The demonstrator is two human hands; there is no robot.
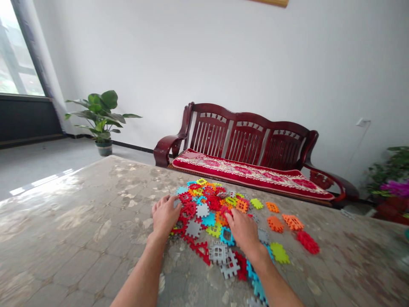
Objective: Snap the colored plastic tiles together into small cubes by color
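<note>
A heap of plastic interlocking tiles in red, grey, blue, orange and lime lies on the patterned tablecloth. At the heap's left edge is my left hand, fingers curled and thumb apart, with a grey tile showing between thumb and index finger. My right hand reaches over the heap's right part, thumb and fingers closed on a red tile. Below the hands lie a grey window tile and a blue frame tile. The undersides of both hands are hidden.
Right of the heap lie orange tiles, a red stack and a lime tile. The tablecloth spreads left. Beyond the table stand a wooden bench with a red cushion and a potted plant.
</note>
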